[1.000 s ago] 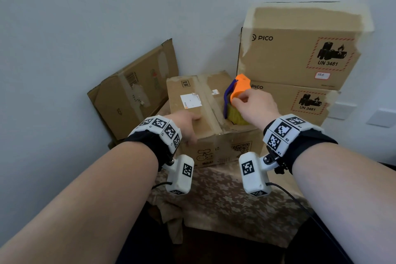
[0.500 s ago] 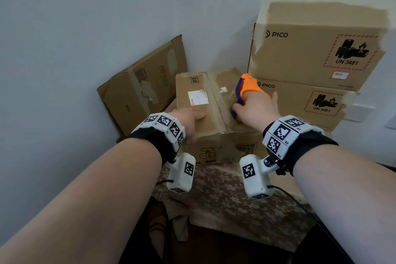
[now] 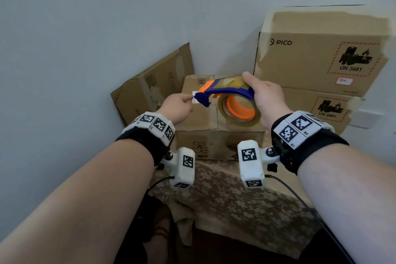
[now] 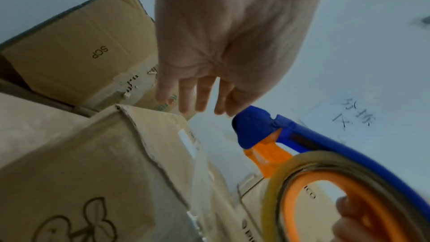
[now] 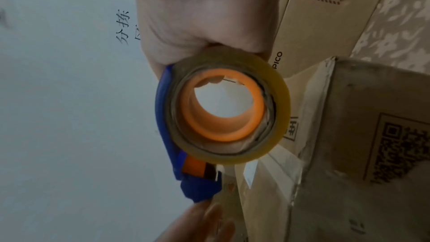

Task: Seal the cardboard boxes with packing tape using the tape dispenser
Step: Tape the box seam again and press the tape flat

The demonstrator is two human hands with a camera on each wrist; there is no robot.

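Fingers of the left hand [image 3: 179, 107] reached, extended, toward the cutter end of the tape dispenser [image 3: 230, 97], likely seeking the tape's loose end, while the right hand [image 3: 266, 100] gripped its roll above the small cardboard box [image 3: 200, 118]. Stacked PICO boxes [image 3: 317, 64] crowded the right.

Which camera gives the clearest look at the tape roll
The right wrist view: the tape roll faces the lens as a full ring. The head view shows it smaller and angled; the left wrist view crops it at the corner.
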